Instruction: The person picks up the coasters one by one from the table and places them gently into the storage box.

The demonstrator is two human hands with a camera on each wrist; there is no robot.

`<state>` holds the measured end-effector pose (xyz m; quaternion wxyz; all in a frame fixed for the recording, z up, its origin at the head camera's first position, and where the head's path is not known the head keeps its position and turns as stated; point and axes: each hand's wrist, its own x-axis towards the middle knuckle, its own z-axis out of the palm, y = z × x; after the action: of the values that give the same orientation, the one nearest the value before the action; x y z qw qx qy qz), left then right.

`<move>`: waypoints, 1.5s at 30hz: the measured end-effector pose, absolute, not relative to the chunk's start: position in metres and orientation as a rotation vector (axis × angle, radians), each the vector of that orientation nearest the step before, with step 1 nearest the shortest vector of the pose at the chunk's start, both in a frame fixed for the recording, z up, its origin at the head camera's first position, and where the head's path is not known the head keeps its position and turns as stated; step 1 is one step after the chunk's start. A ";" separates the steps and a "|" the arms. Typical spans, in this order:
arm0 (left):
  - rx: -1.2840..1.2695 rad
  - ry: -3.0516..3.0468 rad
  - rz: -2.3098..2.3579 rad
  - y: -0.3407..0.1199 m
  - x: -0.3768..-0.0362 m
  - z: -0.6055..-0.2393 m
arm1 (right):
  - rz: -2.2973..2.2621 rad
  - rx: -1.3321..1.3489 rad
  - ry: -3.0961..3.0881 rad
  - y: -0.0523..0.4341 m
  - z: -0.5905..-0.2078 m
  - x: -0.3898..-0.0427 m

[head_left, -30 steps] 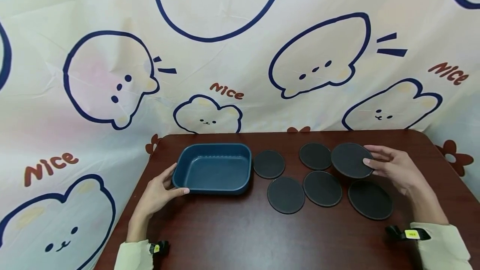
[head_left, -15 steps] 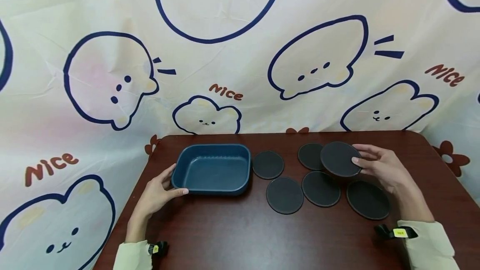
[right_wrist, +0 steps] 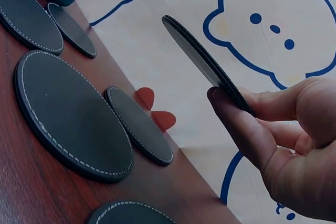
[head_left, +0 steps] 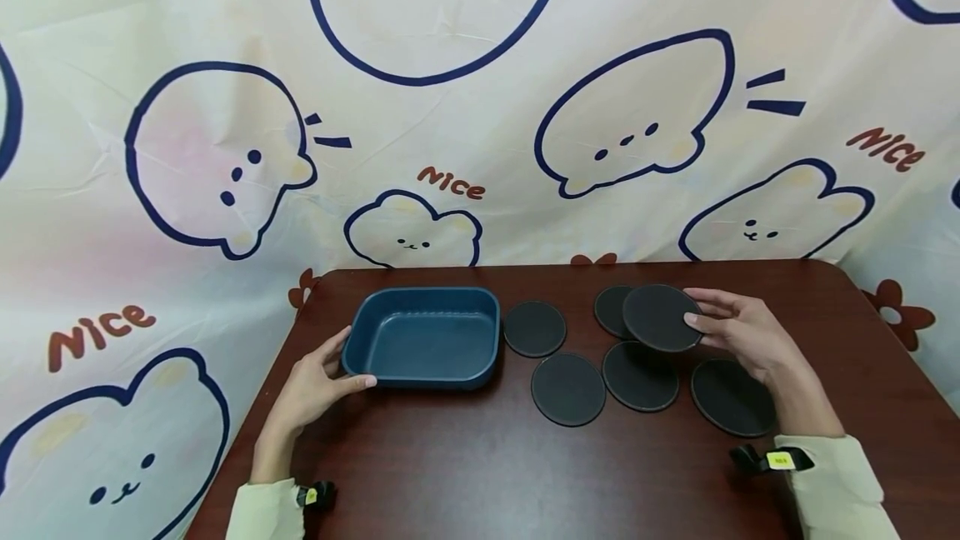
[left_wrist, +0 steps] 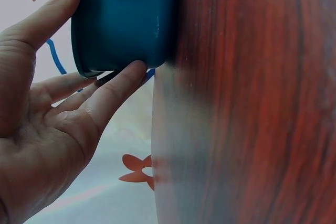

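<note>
My right hand pinches a dark round coaster by its right edge and holds it above the table, partly covering a back coaster. In the right wrist view the lifted coaster sits tilted between thumb and fingers. Several other coasters lie flat. My left hand rests against the left front corner of a blue rectangular tray, thumb at its rim, forefinger along its front wall. In the left wrist view the straight fingers touch the tray.
The dark wooden table ends at its left edge just beside my left hand. A cartoon-printed cloth hangs behind it. The tray's inside shows nothing in it. Black wrist straps sit on both cream sleeves.
My right hand has carried the lifted coaster to the left, so it now overlaps the back coaster. The left hand and tray have not moved.
</note>
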<state>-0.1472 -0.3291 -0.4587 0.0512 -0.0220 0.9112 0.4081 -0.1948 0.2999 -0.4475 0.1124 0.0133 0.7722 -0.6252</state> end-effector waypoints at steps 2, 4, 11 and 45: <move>-0.068 2.766 1.237 -0.328 -0.148 -0.458 | -1.835 0.045 2.266 0.299 -0.446 -0.195; -0.072 2.760 1.238 -0.328 -0.150 -0.458 | -1.840 0.055 2.265 0.298 -0.445 -0.195; -0.048 2.772 1.242 -0.327 -0.155 -0.457 | -1.888 0.038 2.223 0.294 -0.445 -0.198; -0.072 2.788 1.223 -0.329 -0.147 -0.459 | -1.889 -0.034 2.199 0.253 -0.440 -0.198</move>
<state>-0.1474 -0.3289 -0.4591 0.0484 -0.0235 0.9145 0.4010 -0.1980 0.2530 -0.4404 0.1208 -0.0117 0.7528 -0.6469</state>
